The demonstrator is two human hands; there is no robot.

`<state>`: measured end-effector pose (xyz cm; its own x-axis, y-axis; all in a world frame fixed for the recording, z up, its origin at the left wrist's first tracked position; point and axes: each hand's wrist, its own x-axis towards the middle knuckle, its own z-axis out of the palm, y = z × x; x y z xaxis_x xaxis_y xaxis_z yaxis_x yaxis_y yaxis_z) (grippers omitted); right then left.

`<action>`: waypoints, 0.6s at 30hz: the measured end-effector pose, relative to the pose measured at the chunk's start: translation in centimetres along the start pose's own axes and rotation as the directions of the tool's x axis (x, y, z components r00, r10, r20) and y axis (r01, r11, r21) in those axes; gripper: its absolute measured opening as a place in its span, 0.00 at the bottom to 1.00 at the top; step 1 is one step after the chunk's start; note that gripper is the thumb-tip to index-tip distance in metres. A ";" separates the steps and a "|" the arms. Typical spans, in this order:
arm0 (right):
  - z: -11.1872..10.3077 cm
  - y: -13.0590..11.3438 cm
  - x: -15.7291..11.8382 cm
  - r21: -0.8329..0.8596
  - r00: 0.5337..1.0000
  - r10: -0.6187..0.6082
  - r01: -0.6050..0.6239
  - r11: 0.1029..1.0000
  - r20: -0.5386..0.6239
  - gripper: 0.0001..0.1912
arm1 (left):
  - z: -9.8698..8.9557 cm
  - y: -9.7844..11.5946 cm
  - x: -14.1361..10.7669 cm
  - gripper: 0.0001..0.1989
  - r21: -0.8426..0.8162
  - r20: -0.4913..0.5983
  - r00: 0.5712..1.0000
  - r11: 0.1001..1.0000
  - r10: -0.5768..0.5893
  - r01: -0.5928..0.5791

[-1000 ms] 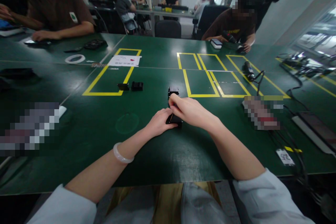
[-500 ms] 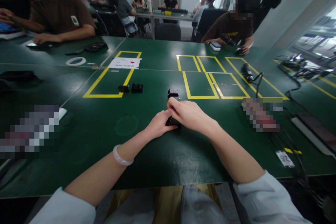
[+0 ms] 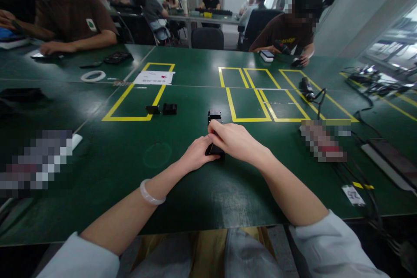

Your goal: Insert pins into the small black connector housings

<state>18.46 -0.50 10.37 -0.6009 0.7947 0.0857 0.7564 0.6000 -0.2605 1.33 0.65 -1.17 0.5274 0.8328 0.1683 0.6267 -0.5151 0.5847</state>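
A black part [image 3: 215, 151] lies on the green table [image 3: 182, 200] in front of me, mostly covered by my hands. My left hand [image 3: 198, 153] grips its near left side, the thumb along the near edge. From the right, my right hand [image 3: 230, 138] reaches over it with bent fingers pressed against the part; the fingertips of both hands meet there. Another black piece [image 3: 214, 115] shows just beyond my fingers; whether it joins the held part is hidden. Two small black pieces, one [image 3: 153, 109] beside the other [image 3: 170, 108], rest farther left.
Yellow tape outlines [image 3: 250, 120] mark the table. A paper sheet [image 3: 154, 77] and a white tape ring [image 3: 93, 76] lie back left. Blurred devices [image 3: 322, 141] and cables [image 3: 366, 113] are at right. Two people [image 3: 74, 17] sit across the table; others sit behind.
Both hands stay almost in place on the black part. The whole view has shifted very slightly, and a person standing at the back right has moved.
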 end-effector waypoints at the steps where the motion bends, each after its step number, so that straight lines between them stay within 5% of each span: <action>1: 0.0 0.0 0.0 -0.006 1.000 0.005 -0.005 1.000 0.000 0.11 | 0.0 0.0 0.0 0.24 0.001 0.003 1.000 1.000 0.000 0.000; 18: 0.3 0.0 0.0 -0.028 1.000 -0.023 0.023 0.999 -0.002 0.11 | 0.1 -0.1 0.0 0.25 -0.031 -0.011 1.000 0.999 0.022 -0.022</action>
<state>18.36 -0.54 10.12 -0.6174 0.7811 0.0932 0.7495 0.6201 -0.2317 1.34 0.72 -1.31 0.5348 0.8234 0.1897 0.5969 -0.5270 0.6050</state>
